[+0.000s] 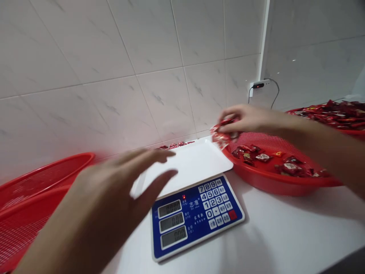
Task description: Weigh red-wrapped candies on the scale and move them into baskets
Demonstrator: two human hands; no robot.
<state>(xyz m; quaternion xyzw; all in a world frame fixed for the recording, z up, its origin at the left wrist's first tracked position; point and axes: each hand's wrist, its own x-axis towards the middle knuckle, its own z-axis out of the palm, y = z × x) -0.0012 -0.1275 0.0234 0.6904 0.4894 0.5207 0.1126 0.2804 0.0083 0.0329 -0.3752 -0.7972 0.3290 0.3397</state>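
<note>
Left hand (122,186): thumb and fingers apart, nothing held. Scale (196,217), to its right: displays at zero, no load registered. Right hand (241,120), farther: closed on red packets (219,139), count blurred, by the basket's (268,183) left rim. Remaining: loose packets (262,157) below that hand; a heap (336,116) beyond its forearm.

Shop or packing room: price scale (196,217), wrapped packets (262,157).
</note>
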